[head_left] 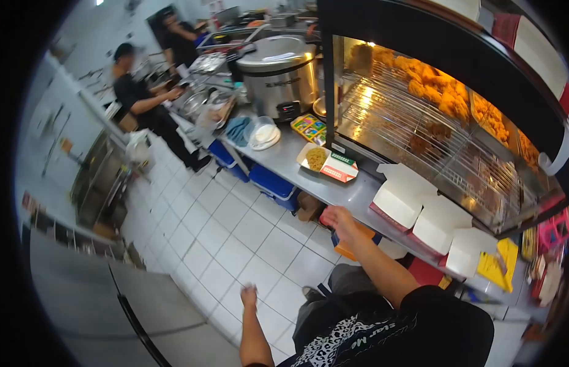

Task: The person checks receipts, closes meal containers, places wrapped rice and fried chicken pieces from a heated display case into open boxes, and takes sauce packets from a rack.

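My right hand point(340, 221) reaches forward beside the counter's front edge, its fingers drawn together next to a small red thing point(325, 216); what they hold is too blurred to tell. Low over the tiled floor hangs my left hand point(249, 296), small and smeared, with its fingers unclear. Beyond my right hand, an open box of food point(316, 159) lies on the metal counter point(284, 164). Three open white boxes point(402, 194) stand in a row to the right, with a yellow packet point(500, 264) at their end.
A lit glass cabinet point(388, 116) holds fried food on racks. A large steel cooker point(281, 73) stands further back. Blue bins point(275, 186) sit under the counter. Two people in black, one point(143, 98) nearer, stand at the far left. A metal door point(143, 306) is at the lower left.
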Tool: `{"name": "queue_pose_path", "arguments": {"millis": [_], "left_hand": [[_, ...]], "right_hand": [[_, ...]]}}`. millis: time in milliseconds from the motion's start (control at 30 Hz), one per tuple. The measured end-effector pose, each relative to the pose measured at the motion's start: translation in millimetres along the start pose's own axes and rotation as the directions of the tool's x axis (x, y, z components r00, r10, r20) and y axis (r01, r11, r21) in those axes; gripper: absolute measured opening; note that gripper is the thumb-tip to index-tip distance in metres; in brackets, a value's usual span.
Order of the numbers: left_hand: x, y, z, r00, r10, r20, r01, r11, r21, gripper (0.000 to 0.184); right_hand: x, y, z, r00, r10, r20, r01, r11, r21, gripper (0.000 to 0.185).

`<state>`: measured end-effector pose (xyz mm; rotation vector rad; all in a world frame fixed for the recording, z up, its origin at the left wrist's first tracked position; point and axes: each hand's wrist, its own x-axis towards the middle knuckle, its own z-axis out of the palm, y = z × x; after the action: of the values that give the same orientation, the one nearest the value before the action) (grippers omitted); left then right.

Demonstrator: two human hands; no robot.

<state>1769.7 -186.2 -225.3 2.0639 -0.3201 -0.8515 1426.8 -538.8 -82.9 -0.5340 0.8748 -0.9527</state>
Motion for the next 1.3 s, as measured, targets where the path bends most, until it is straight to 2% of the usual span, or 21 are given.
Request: {"name": "queue_pose_path", "arguments": {"millis": [67,167,233,267,300,400,433,500,600,633,767,867,900,1000,1033,1067,1133,1167,1233,1267,1300], "left_hand": [[94.1,144.7,35.4,0.927,0.364,0.093,-0.37,0.927,0.065,0.032],[132.5,346.7,126.8,0.827,0.469,0.309,-0.45,0.883,-0.135,0.038],[154.6,414.0,201.1,0.654,0.608,0.449,-0.601,0.779,-0.179,0.039],[160.9,438.6,231.6,0.584,0.612,0.533,-0.668,0.735,-0.112,0.039],[154.7,458.9,259.3,0.573,0.606,0.552,-0.685,0.724,-0.083,0.039],[182.8,459.2,326.9,0.476,0.615,0.629,-0.645,0.73,-0.226,0.035],[190.1,461.6,331.8,0.467,0.537,0.702,-0.62,0.765,-0.172,0.035],[196.1,455.5,327.1,0.444,0.365,0.818,-0.571,0.819,-0.056,0.035],[200.3,443.8,336.7,0.388,0.392,0.834,-0.565,0.816,-0.122,0.035],[196.8,453.5,340.0,0.317,0.289,0.903,-0.474,0.873,-0.113,0.034],[188.9,468.9,355.7,0.097,0.127,0.987,-0.45,0.89,-0.07,0.033],[165.3,505.3,337.4,0.042,0.244,0.969,-0.605,0.778,-0.17,0.032],[159.6,517.9,328.3,-0.056,0.339,0.939,-0.709,0.649,-0.276,0.033],[182.3,518.0,321.8,-0.502,0.225,0.835,-0.697,0.467,-0.544,0.035],[188.6,517.6,324.0,-0.446,0.401,0.8,-0.783,0.258,-0.566,0.042],[191.1,514.9,329.0,-0.34,0.408,0.847,-0.814,0.324,-0.482,0.044],[180.3,520.9,340.2,-0.114,0.39,0.914,-0.845,0.445,-0.296,0.047],[186.9,524.8,353.2,-0.157,0.014,0.988,-0.888,0.436,-0.147,0.068],[179.0,523.0,349.6,-0.295,0.041,0.955,-0.871,0.4,-0.286,0.085],[176.2,521.1,346.3,-0.365,0.05,0.93,-0.854,0.38,-0.356,0.095],[166.7,526.9,331.3,-0.447,0.072,0.892,-0.838,0.317,-0.445,0.12]], "right_hand": [[37.5,-24.0,14.3,0.982,-0.011,-0.19,0.041,0.987,0.153,0.041],[98.0,-23.7,25.6,0.937,-0.078,-0.339,0.189,0.933,0.307,0.051],[136.4,-29.1,41.8,0.869,-0.08,-0.489,0.298,0.872,0.388,0.049],[153.3,-29.9,45.6,0.828,-0.062,-0.557,0.345,0.84,0.419,0.049],[166.0,-22.3,41.2,0.806,-0.031,-0.591,0.37,0.806,0.462,0.048],[153.0,-21.5,55.8,0.738,-0.111,-0.666,0.372,0.89,0.264,0.042],[149.5,-13.0,55.1,0.696,-0.209,-0.687,0.415,0.898,0.147,0.039],[122.3,-4.2,53.8,0.62,-0.209,-0.756,0.434,0.894,0.109,0.037],[111.6,-6.4,51.1,0.499,-0.26,-0.827,0.51,0.859,0.037,0.035],[105.4,-0.4,54.5,0.451,-0.275,-0.849,0.533,0.846,0.009,0.034],[114.0,3.6,57.1,0.338,-0.374,-0.863,0.481,0.857,-0.183,0.03],[113.9,-0.8,72.4,0.31,-0.213,-0.927,0.494,0.869,-0.034,0.034],[115.6,3.4,72.1,0.286,-0.201,-0.937,0.486,0.873,-0.04,0.037],[123.0,-3.1,86.5,0.135,-0.084,-0.987,0.508,0.862,-0.004,0.04],[129.4,-7.0,93.9,0.022,-0.111,-0.994,0.533,0.842,-0.082,0.051],[135.5,-11.9,98.8,-0.066,-0.197,-0.978,0.352,0.913,-0.207,0.055],[144.5,-13.1,107.9,-0.175,-0.374,-0.911,-0.072,0.928,-0.366,0.063],[149.2,-13.3,114.5,-0.177,-0.282,-0.943,-0.084,0.959,-0.272,0.067],[149.9,-27.4,112.2,-0.188,-0.121,-0.975,-0.097,0.99,-0.104,0.076],[146.1,-30.4,111.4,-0.218,-0.101,-0.971,-0.023,0.995,-0.098,0.075],[144.3,-29.0,111.8,-0.242,-0.079,-0.967,0.052,0.994,-0.094,0.074]]}}
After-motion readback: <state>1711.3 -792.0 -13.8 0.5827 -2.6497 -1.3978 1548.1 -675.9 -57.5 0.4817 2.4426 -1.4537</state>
